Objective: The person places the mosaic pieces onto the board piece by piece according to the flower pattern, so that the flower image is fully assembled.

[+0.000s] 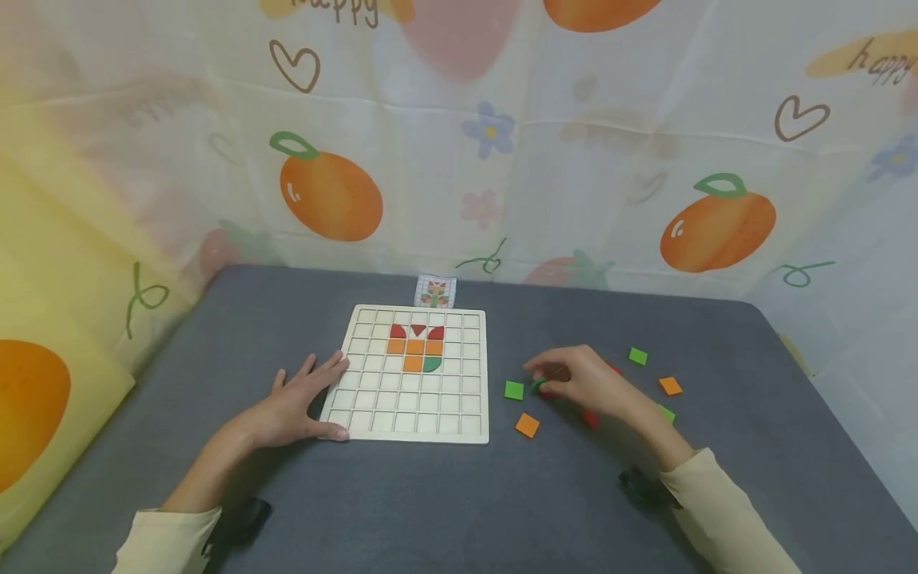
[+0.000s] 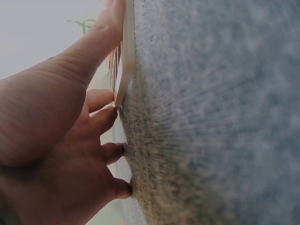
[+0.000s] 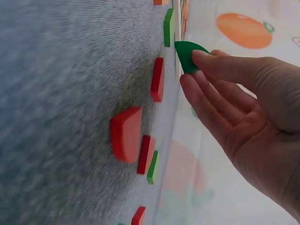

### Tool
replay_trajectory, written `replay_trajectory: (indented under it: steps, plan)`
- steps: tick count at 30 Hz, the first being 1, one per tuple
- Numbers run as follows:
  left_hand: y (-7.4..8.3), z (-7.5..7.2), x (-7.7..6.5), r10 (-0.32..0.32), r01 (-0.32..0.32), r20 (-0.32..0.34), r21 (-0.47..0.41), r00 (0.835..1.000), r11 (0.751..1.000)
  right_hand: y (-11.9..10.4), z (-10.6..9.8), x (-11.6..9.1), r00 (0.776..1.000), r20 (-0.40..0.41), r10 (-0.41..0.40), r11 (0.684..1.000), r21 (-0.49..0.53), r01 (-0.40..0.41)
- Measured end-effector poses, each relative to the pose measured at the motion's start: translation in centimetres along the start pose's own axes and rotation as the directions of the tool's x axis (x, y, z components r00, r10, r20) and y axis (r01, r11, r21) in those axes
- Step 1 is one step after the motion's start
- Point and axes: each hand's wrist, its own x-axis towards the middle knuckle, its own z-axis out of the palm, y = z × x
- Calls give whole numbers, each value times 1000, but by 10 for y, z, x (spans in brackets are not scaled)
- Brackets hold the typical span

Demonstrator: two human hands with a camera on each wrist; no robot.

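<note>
Because the right hand's point(image 1: 584, 383) grip pinches the dark-green quarter-circle tile point(image 3: 185, 55) with much of it protruding, right of the gridded board point(image 1: 429, 401), it could slip; the left hand point(image 1: 292, 405), fingers spread against the board's left edge, could jolt seated tiles point(image 1: 414, 347) by pushing.

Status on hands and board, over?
Left hand on left edge of board. Right hand pinching dark green piece, off board. Light green square lies between right hand and board.
</note>
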Motion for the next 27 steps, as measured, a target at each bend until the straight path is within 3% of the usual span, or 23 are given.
replay_trajectory:
  steps: [19,27]
  plan:
    - [-1,3,3,14,-14,-3,1,1000,1000,-16,2,44,1000,-26,13,1000,-14,-13]
    - [-1,0,1,16,-16,-4,0,1000,1000,-22,9,63,998,-31,-50,999,-8,50]
